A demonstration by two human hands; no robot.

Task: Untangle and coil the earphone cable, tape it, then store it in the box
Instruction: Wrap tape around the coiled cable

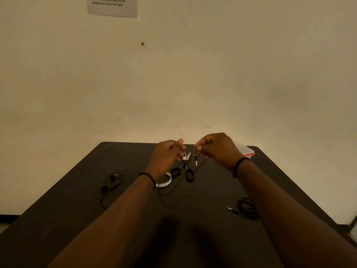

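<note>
At centre frame, both hands are raised over the dark counter [212, 192]. The right hand [216, 149] pinches the thin black earphone cable [201, 165] near its hanging metal plug; the left hand [166, 155] is curled, its hold unclear. Pulling apart could tighten a knot.

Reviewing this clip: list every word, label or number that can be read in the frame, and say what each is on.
"Place the coiled loop into the designated area on the desk" – paper sheet on the wall; blurred, reading likely, upper lines cut off.
Small red label on the scissors: too small to read.
Red-trimmed box: no readable text.
</note>
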